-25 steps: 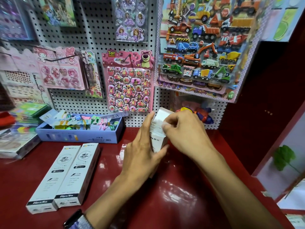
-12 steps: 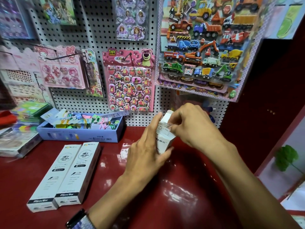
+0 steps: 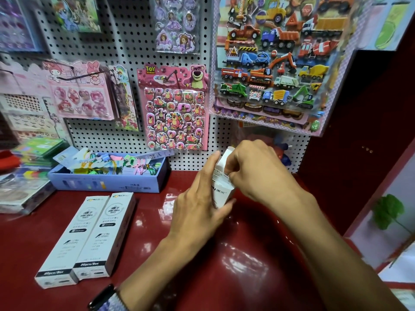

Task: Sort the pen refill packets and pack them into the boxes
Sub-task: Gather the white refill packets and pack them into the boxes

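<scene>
1. The left hand (image 3: 197,212) wraps around an upright white box (image 3: 221,194), its fingers reaching up the box's near side and its thumb pressed against the lower front, so the box is held standing just above the red counter (image 3: 247,265)
2. The right hand (image 3: 258,173) is at the open top of that same box, fingers curled tight and pinching thin packet edges (image 3: 221,177) that stick out of the opening; how many packets are there is too small to tell
3. The top flap (image 3: 225,157) of the held box stands open, tilted back behind the right hand's fingers
4. This box sits near the middle of the counter, close to the white pegboard (image 3: 116,41) behind it
5. Two more white boxes lie flat on the counter to the left, side by side and touching along their long sides: the left flat box (image 3: 65,243) and the right flat box (image 3: 105,234), both closed, with dark bands at their near ends
6. Behind them a blue tray (image 3: 107,184) rests against the foot of the pegboard, filled with a jumble of colourful small items
7. On the pegboard hang sticker sheets: a pink bear sheet (image 3: 174,108) directly above the tray's right end and a large vehicle sheet (image 3: 274,61) above the hands
8. A dark wristband (image 3: 101,297) shows on the left wrist at the bottom edge of the view
9. Stacks of packaged stationery (image 3: 27,176) sit at the far left edge of the counter
</scene>
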